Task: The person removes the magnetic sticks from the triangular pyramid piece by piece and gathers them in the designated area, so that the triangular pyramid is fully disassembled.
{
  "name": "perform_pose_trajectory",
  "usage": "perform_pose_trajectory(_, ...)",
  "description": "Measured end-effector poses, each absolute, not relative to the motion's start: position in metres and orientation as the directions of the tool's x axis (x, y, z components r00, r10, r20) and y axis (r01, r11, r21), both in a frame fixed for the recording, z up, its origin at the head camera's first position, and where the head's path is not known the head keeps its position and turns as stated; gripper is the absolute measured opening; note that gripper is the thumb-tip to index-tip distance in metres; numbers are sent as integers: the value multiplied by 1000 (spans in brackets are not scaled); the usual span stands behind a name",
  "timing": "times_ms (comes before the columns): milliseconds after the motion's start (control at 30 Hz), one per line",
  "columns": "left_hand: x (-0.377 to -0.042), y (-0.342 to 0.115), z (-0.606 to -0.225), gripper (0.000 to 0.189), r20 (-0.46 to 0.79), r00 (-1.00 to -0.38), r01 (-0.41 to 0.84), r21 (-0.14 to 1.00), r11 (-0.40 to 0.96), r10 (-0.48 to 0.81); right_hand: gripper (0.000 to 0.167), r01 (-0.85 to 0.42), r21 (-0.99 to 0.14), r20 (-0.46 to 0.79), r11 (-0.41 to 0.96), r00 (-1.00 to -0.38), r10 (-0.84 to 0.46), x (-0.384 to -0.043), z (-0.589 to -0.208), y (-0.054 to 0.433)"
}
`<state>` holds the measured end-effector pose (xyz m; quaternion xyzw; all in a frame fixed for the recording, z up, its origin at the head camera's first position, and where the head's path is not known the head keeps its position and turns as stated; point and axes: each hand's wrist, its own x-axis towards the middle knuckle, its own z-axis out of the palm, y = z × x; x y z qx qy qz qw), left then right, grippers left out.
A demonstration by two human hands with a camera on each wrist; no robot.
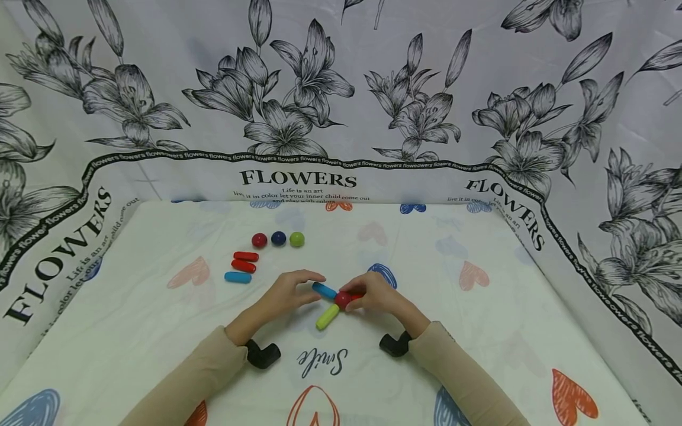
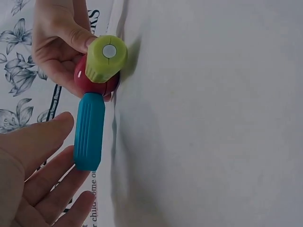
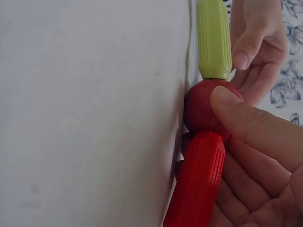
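Red ball (image 1: 343, 301) pinched in your right hand (image 1: 379, 294); your loosely spread left hand (image 1: 285, 294) might bump the blue rod (image 1: 324, 290) free.

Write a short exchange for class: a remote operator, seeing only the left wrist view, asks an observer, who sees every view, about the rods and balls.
Operator: I see a ribbed blue rod and a ribbed lime-green rod on the red ball. Is any other rod touching it?
Observer: Yes, the right wrist view shows a ribbed red rod against it.
Operator: Which balls lie loose?
Observer: In the head view, three lie in a row: a loose red ball, a dark blue ball and a lime-green ball.
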<state>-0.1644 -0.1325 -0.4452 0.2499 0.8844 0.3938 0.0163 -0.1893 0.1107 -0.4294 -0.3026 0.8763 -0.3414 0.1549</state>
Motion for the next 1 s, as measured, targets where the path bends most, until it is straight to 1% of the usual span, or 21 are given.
perform_pose_trajectory(267, -171, -126, -447, 37, 160, -830, 488, 674, 555, 535, 33, -442, -684, -51, 580, -764, -643, -190, -431, 112)
perform_pose_trajectory(533, -174, -123, -449, 33, 150, -829, 484, 675, 556, 539, 32, -463, -688, -26, 559, -754, -656, -191, -431, 114)
perform_pose_trajectory(833, -177, -121, -450, 27, 130, -829, 470, 689, 552, 544, 36, -432, -688, -67, 583, -763, -643, -188, -432, 114)
perform_pose_trajectory(1000, -175, -122, -449, 24, 127, -836, 463, 687, 560, 534, 34, -440, -692, -52, 572, -760, -648, -188, -433, 113)
